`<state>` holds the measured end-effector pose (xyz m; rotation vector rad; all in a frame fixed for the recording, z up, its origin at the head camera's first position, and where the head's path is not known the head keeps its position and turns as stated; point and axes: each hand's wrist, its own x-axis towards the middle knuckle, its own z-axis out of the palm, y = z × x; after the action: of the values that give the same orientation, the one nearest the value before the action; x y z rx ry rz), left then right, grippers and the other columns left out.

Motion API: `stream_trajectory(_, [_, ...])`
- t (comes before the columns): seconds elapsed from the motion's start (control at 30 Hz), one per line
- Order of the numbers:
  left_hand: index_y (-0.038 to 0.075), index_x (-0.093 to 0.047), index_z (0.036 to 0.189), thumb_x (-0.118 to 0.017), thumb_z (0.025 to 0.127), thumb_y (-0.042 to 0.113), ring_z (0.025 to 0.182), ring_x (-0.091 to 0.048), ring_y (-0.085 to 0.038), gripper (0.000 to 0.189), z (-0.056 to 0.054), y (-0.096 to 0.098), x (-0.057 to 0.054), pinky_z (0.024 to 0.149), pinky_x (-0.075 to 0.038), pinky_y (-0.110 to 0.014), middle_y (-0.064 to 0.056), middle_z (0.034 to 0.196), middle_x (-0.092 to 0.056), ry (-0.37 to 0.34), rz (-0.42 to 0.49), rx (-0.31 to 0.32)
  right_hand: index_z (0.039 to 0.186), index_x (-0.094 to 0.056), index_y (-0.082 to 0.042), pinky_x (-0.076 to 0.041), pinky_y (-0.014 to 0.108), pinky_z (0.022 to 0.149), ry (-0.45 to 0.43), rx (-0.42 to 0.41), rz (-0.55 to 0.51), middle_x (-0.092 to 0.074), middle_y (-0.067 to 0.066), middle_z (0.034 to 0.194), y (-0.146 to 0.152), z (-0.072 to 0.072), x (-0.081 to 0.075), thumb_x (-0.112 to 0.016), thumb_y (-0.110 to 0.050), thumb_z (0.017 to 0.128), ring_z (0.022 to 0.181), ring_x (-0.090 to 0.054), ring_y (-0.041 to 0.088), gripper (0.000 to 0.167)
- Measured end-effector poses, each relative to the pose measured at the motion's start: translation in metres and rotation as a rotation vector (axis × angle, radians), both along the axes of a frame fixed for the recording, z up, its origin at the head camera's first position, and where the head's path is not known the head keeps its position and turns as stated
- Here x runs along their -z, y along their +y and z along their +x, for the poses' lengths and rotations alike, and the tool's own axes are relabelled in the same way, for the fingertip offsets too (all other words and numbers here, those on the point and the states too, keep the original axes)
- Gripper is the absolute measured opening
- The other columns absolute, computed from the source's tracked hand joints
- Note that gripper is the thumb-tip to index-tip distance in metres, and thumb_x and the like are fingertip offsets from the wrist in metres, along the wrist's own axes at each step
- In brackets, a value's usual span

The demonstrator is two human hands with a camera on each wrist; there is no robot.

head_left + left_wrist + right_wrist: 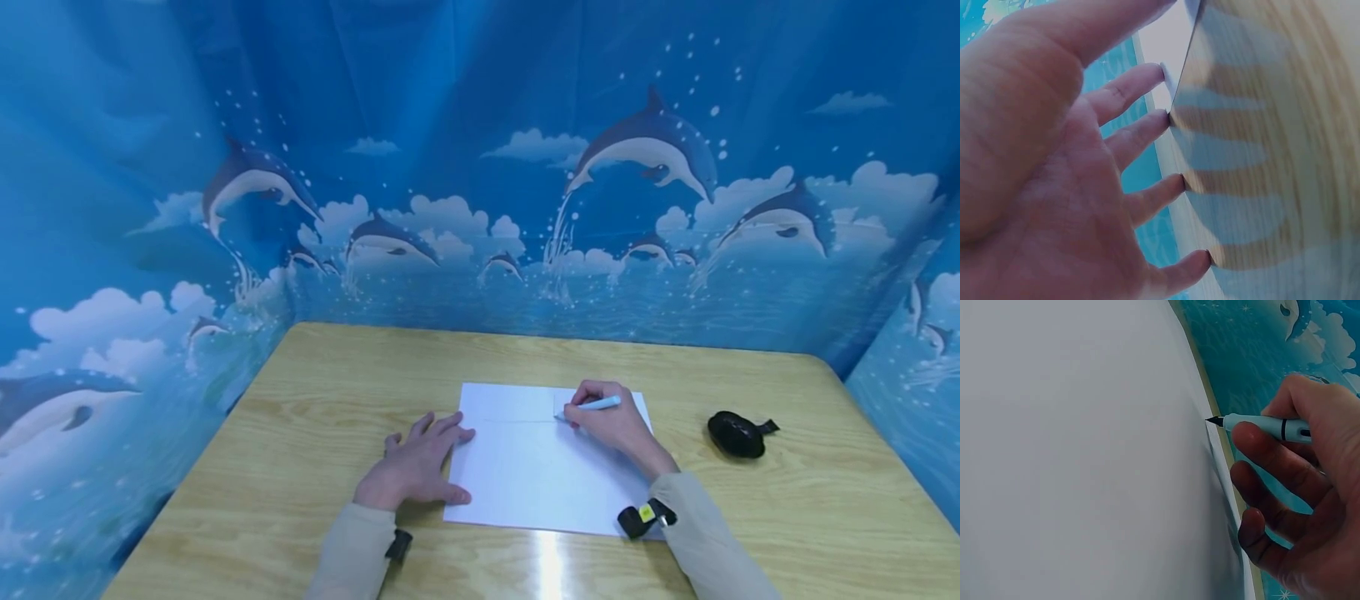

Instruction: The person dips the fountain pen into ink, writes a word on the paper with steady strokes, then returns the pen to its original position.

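Nearest the camera, at the near edge: left sleeve (352,554) and right sleeve (708,533), both pale, with a black wrist device (636,522) by the right cuff, above the near right part of the white paper (528,479).

Found at mid-bench: white paper, lying flat, longer edges running left to right. In use upon it: pale blue pen (606,403), toward the far edge and right of middle, nib (1213,420) at or very close to the sheet, beside the right end of a faint line (517,421). Ink or crease: cannot tell.

Step in hand, as judged: marking the paper. For sound work, brace the left hand (416,467) firmly on the margin, press the nib lightly, draw at even speed, and lift the right hand (611,417) clear of any wet ink.

Left hand: spread wide, fingers nearly straight, gripping nothing; thumb and index fingertip on the left margin, ring and little fingertips beyond it on the bench (360,367). Right hand: curled, pinching the pen between thumb and fingers.

Farther right, apart from the sheet: rounded black object (735,435) with a tab, kind not determinable. Beyond the far edge: blue dolphin-printed curtain (480,108).
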<state>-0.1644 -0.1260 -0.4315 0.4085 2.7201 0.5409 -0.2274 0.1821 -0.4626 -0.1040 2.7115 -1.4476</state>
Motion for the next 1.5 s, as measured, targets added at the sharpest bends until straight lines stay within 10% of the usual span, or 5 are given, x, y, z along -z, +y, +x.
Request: stream_trajectory(1.5, [0.026,-0.052,0.149,-0.089,0.074,0.047,0.157,-0.019,-0.043,0.085,-0.001,-0.001,0.003,0.112,-0.016,-0.084,-0.002,0.169,-0.031,-0.013,0.015,0.000,0.075,-0.069,-0.014,-0.046,0.022,0.054,0.004,-0.153,-0.029,-0.070,0.000,0.066,-0.011,0.021,-0.001,-0.073,-0.011,0.083,0.058,-0.060,0.015,0.010])
